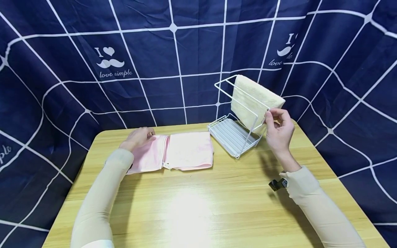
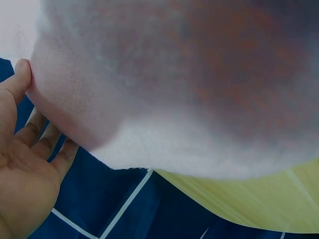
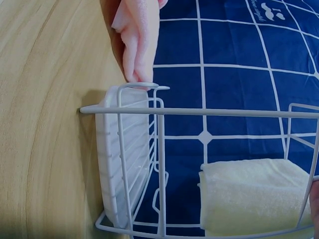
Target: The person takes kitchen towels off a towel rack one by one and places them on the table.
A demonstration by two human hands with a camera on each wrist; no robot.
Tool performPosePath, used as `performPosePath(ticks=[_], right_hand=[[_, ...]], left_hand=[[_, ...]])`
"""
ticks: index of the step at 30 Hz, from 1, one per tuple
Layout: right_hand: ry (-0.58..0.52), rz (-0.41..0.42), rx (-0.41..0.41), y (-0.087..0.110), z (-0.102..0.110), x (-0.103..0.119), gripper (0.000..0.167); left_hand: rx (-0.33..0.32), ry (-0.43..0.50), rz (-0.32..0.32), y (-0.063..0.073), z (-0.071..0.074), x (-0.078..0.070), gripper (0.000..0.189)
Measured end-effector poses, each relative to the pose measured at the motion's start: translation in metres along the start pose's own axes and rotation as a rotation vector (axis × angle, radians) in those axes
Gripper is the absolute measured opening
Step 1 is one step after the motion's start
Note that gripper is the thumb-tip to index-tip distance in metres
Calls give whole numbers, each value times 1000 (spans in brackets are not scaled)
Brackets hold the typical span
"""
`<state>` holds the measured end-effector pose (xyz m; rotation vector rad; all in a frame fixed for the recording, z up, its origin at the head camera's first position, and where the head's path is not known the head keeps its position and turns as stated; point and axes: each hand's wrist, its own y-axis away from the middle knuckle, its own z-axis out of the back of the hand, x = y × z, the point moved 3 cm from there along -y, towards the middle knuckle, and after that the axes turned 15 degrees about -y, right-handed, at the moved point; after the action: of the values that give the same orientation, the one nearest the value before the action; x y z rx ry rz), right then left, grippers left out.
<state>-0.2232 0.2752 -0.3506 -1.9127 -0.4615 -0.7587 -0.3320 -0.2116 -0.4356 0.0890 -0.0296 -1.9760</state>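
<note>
At the back left of the table, my left hand (image 1: pixel 139 137) pinches the left end of a folded pink towel (image 1: pixel 190 150), thumb on one face and fingers behind it. In the left wrist view the pink towel (image 2: pixel 134 149) fills most of the picture, its near part blurred. My right hand (image 1: pixel 280 132) grips the upper right corner of a white wire rack (image 3: pixel 224 113) between thumb and fingers. Over the rack's top hangs a folded pale yellow towel (image 1: pixel 251 100). A white ribbed tray (image 1: pixel 231 132) lies in the rack's base.
The wooden table (image 1: pixel 149 206) has a bright glare spot near its front. A dark blue curtain (image 1: pixel 155 93) with white lines surrounds the back and sides. A small black device (image 1: pixel 277 185) sits at my right wrist. The pink towel's right end lies close to the rack.
</note>
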Motion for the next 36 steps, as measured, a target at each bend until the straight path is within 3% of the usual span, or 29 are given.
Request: performPosePath(ticks=[9, 16, 20, 23, 27, 36], right_hand=[[-15, -5, -3, 0, 1, -2, 14], [-5, 5, 4, 0, 1, 0, 13], [-12, 4, 4, 1, 1, -1, 13], [-18, 8, 4, 0, 1, -2, 3], [-5, 21, 14, 0, 1, -2, 17], [-13, 10, 2, 1, 0, 0, 10]], left_hand=[[-29, -25, -15, 2, 1, -2, 23], [-64, -34, -46, -8, 19, -18, 36], [-101, -39, -87, -15, 34, -36, 35], [-144, -44, -135, -20, 45, -54, 34], [-187, -45, -191, -26, 59, -79, 34], [-281, -7, -289, -32, 98, -133, 36]])
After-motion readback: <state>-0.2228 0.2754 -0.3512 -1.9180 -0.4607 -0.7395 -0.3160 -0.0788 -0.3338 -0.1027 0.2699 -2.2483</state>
